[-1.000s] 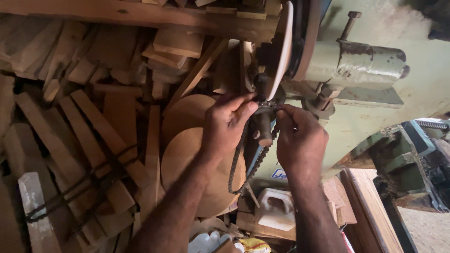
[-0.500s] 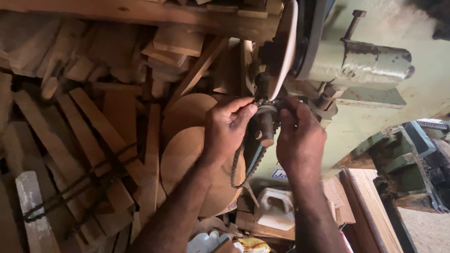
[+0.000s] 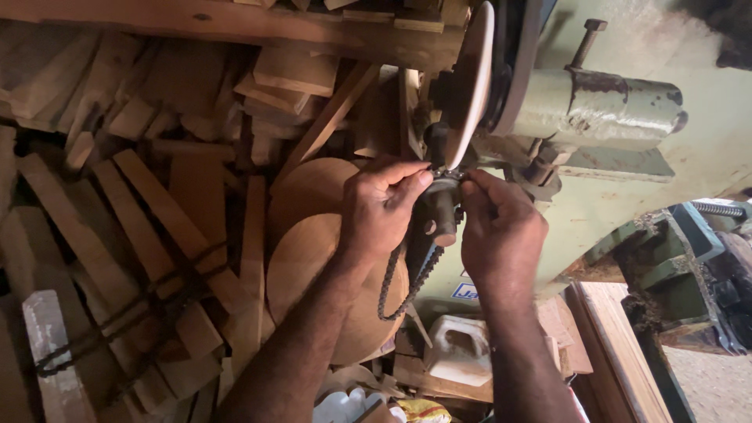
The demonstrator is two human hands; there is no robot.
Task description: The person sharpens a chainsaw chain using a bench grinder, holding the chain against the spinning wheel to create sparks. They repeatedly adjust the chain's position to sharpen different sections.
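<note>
At frame centre, just below the wooden disc point(image 3: 470, 86) mounted edge-on to the machine, a dark metal chain point(image 3: 407, 286) is draped over a short cylindrical shaft point(image 3: 442, 215); top of chain sits at the shaft, remainder hangs in a loop toward 6 o'clock, in front of the round boards. Left hand point(image 3: 380, 207) comes in from 7 o'clock, thumb + forefinger pinched on the chain's upper end at the shaft, other fingers curled. Right hand point(image 3: 501, 231) comes in from 5 o'clock, fingertips closed on the same chain end from the opp. side, touching shaft top; the two hands nearly meet. Exact link being held: too small to tell. Behind hands, at 9 o'clock of the chain, two round wooden boards point(image 3: 313, 251) lean overlapped. Further out, 9–11 o'clock: stacked timber offcuts point(image 3: 133, 219), mixed lengths. At 1–3 o'clock: pale green machine body point(image 3: 627, 110) w/ upright bolt on top. At 6 o'clock, low: white plastic jug point(image 3: 458, 348) among scrap.
</note>
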